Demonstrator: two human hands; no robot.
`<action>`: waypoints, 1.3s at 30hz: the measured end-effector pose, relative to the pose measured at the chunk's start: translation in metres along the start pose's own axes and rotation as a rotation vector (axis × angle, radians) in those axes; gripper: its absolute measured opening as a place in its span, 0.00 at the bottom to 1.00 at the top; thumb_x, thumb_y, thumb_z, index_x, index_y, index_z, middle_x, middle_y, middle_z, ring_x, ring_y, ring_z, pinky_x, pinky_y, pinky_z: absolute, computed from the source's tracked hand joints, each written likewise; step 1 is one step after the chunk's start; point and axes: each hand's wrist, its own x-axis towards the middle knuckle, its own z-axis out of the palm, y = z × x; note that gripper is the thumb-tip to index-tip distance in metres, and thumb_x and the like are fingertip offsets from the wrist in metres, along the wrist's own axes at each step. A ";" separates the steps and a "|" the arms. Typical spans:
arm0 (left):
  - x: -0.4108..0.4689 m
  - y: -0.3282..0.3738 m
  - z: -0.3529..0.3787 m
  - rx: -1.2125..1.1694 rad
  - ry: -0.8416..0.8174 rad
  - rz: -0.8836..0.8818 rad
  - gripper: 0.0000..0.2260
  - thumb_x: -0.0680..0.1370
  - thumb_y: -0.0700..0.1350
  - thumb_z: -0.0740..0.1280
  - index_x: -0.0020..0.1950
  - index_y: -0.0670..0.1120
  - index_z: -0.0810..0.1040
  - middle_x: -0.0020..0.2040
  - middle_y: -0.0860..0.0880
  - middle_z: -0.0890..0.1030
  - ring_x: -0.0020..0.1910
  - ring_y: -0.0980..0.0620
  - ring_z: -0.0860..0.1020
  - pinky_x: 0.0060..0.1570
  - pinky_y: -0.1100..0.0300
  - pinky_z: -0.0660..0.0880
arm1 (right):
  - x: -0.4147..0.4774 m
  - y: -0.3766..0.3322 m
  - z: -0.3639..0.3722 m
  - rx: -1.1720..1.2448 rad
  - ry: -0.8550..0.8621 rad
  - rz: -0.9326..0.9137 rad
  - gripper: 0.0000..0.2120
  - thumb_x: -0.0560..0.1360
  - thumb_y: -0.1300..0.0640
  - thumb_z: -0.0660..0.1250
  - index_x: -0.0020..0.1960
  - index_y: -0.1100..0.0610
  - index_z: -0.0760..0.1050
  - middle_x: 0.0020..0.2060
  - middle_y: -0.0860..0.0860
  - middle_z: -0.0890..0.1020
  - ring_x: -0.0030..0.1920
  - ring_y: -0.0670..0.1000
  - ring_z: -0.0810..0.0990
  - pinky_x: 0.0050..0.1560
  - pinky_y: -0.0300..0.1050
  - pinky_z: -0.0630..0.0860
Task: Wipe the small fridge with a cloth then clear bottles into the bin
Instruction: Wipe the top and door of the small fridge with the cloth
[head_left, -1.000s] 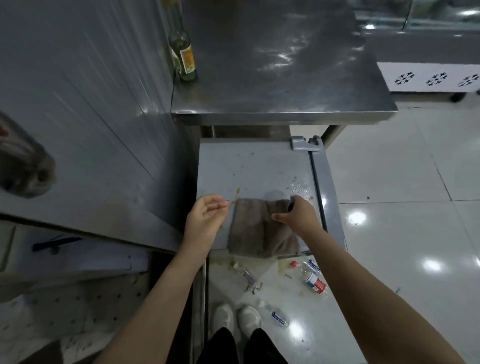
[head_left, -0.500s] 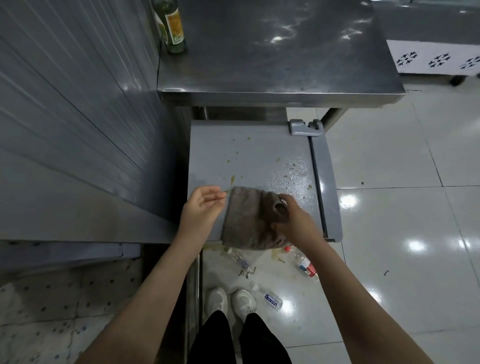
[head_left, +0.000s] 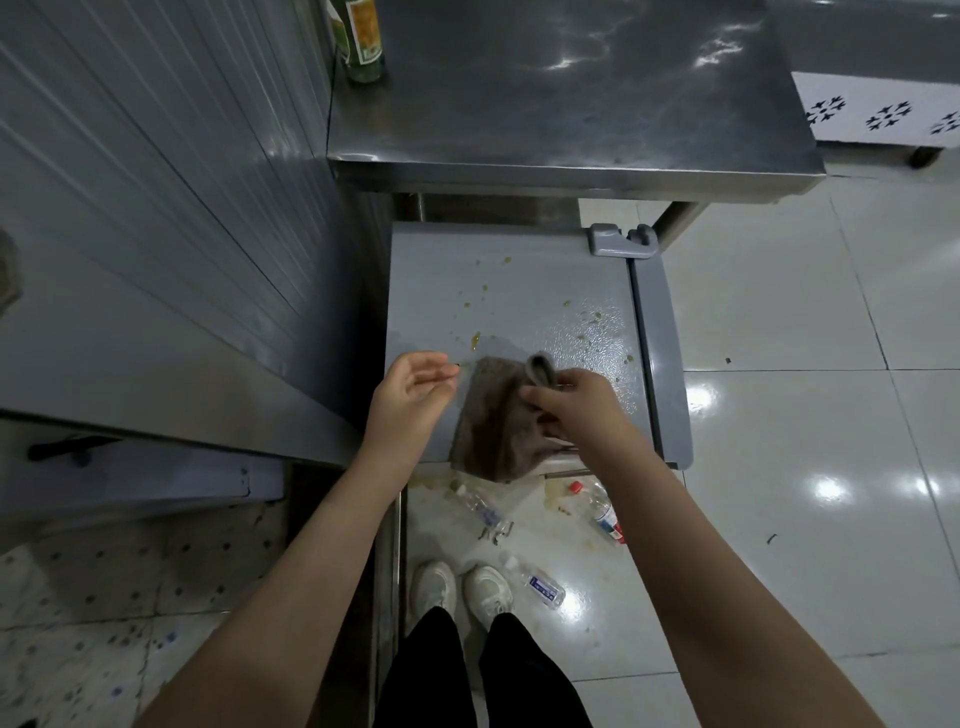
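The small grey fridge (head_left: 519, 280) stands below me, its top spotted with yellowish crumbs and a wet patch. A brown cloth (head_left: 493, 421) lies at the near edge of that top, partly hanging over it. My right hand (head_left: 576, 410) grips the cloth's right side, one corner bunched up above the fingers. My left hand (head_left: 410, 400) hovers just left of the cloth, fingers loosely curled, holding nothing. Three clear plastic bottles lie on the floor: one (head_left: 480, 506) in front of the fridge, one with a red cap (head_left: 602, 512), one (head_left: 537, 582) by my shoes.
A steel table (head_left: 571, 104) overhangs the fridge's far side, with a green glass bottle (head_left: 358, 41) at its left corner. A ribbed metal wall (head_left: 156, 208) runs along the left. White tile floor (head_left: 805, 467) opens to the right. No bin is in view.
My right hand has gathered the cloth's right corner and lifted it, where before it lay flat. The view has tilted down. My left hand stays beside the cloth.
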 end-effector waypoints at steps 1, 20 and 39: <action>-0.001 0.000 -0.002 -0.004 0.005 -0.002 0.10 0.75 0.34 0.66 0.48 0.50 0.74 0.46 0.50 0.80 0.48 0.57 0.78 0.50 0.66 0.74 | 0.000 -0.002 0.007 0.125 -0.035 0.036 0.09 0.72 0.66 0.70 0.51 0.65 0.74 0.36 0.56 0.77 0.25 0.48 0.78 0.26 0.36 0.77; -0.002 -0.012 -0.013 -0.002 0.082 -0.090 0.09 0.75 0.36 0.66 0.48 0.51 0.75 0.46 0.51 0.80 0.50 0.55 0.78 0.51 0.62 0.73 | -0.002 0.015 0.043 -0.031 -0.247 0.047 0.20 0.79 0.62 0.58 0.71 0.58 0.62 0.29 0.51 0.83 0.22 0.47 0.77 0.21 0.34 0.70; 0.006 -0.025 -0.017 0.036 0.130 -0.103 0.08 0.76 0.39 0.66 0.47 0.53 0.74 0.54 0.45 0.80 0.56 0.49 0.78 0.55 0.57 0.74 | 0.018 0.044 0.102 -0.728 0.472 -0.339 0.32 0.73 0.44 0.67 0.71 0.57 0.64 0.68 0.58 0.65 0.65 0.59 0.63 0.64 0.51 0.59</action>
